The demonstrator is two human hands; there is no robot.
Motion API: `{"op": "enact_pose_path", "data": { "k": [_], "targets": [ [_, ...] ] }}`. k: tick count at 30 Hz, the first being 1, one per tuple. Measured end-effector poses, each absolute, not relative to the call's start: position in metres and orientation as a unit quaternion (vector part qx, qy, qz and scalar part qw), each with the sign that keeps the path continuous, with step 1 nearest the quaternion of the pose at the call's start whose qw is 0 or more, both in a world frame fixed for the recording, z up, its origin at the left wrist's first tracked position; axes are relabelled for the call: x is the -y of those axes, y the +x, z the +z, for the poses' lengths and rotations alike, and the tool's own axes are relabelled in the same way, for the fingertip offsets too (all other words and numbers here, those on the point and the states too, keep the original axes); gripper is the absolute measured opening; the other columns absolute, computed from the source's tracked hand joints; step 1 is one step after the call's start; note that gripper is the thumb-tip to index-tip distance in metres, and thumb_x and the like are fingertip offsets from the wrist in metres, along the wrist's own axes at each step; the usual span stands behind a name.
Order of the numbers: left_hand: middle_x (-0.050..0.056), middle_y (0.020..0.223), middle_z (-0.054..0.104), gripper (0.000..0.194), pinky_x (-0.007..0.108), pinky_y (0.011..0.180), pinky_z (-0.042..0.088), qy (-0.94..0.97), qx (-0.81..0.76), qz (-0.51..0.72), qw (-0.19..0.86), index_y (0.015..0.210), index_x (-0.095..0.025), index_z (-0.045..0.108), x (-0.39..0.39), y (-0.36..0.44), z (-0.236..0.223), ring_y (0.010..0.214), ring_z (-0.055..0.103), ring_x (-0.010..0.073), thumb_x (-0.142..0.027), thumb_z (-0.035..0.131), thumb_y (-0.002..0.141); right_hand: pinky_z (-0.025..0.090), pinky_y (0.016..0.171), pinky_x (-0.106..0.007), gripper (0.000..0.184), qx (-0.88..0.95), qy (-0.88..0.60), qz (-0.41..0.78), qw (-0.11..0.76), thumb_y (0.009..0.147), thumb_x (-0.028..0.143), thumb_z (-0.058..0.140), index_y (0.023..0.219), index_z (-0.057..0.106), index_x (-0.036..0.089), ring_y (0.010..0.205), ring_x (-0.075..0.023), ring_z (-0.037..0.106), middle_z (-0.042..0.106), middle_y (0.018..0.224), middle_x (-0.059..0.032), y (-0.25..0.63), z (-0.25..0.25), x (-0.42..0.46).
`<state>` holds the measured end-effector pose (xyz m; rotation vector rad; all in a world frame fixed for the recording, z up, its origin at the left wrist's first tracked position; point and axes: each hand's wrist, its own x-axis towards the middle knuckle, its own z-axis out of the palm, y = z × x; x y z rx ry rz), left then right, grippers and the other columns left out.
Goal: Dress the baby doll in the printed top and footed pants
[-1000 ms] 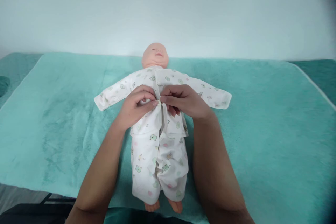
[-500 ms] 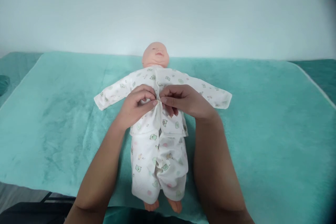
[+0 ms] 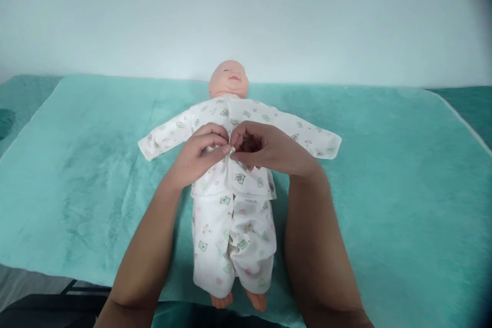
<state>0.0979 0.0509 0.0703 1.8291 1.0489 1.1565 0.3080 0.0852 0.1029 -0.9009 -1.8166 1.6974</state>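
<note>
A baby doll (image 3: 229, 79) lies on its back, dressed in a white printed shirt (image 3: 253, 183) and matching trousers (image 3: 213, 246). My left hand (image 3: 202, 154) is closed in a pinch on the shirt's front edge at mid-chest, its thumb beside a small shiny fastener (image 3: 232, 149). From the other side, my right hand (image 3: 269, 148) has its thumb and index finger curled around that same spot, a small gap showing between them. The fingers hide part of the front opening. Both sleeves are spread outward, and bare doll feet (image 3: 257, 300) stick out of the trouser legs.
A teal plush cover (image 3: 392, 189) spreads under the doll and to both sides. Behind it rises a pale wall (image 3: 246, 15). Something black (image 3: 49, 312) and a strip of grey floor (image 3: 23, 282) show at the lower left.
My right thumb and index finger have parted a little and shifted slightly left at the shirt's front edge. The left hand keeps its pinch almost unmoved.
</note>
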Motion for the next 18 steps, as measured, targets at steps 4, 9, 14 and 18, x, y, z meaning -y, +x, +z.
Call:
{"op": "enact_pose_path", "data": {
  "k": [4,9,14,18],
  "targets": [
    [0.006,0.103,0.066,0.012,0.034,0.077,0.049,0.702,-0.419,0.456,0.352,0.082,-0.022,0.07,-0.0503,0.0999,0.0694,0.097,0.062,0.0184,-0.03,0.071,0.091,0.044,0.051,-0.022,0.016,0.674,-0.327,0.613,0.25,0.084,0.023,0.075,0.093,0.062,0.021,0.058,-0.0102,0.057,0.059,0.069,0.0046,0.3062,0.1026,-0.084],
    [0.005,0.102,0.065,0.009,0.032,0.073,0.047,0.691,-0.436,0.455,0.354,0.078,-0.021,0.067,-0.0498,0.102,0.0695,0.092,0.06,0.0168,-0.018,0.067,0.087,0.044,0.05,-0.023,0.019,0.673,-0.314,0.622,0.248,0.083,0.023,0.077,0.095,0.063,0.021,0.058,-0.0103,0.057,0.059,0.072,0.004,0.3072,0.0985,-0.087],
    [0.005,0.104,0.065,0.006,0.031,0.073,0.046,0.677,-0.43,0.451,0.392,0.082,-0.021,0.07,-0.0499,0.0994,0.0702,0.09,0.059,0.0164,-0.019,0.067,0.086,0.045,0.048,-0.022,0.016,0.657,-0.307,0.636,0.262,0.085,0.022,0.075,0.096,0.063,0.021,0.055,-0.0091,0.056,0.057,0.071,0.0051,0.3071,0.099,-0.0886],
    [0.005,0.106,0.064,0.005,0.03,0.074,0.046,0.673,-0.426,0.448,0.405,0.084,-0.022,0.071,-0.0498,0.0982,0.0704,0.094,0.059,0.0166,-0.018,0.068,0.085,0.044,0.047,-0.022,0.015,0.656,-0.302,0.642,0.256,0.084,0.02,0.073,0.095,0.063,0.021,0.053,-0.0081,0.055,0.058,0.07,0.0059,0.3067,0.1007,-0.0882]
  ]
}}
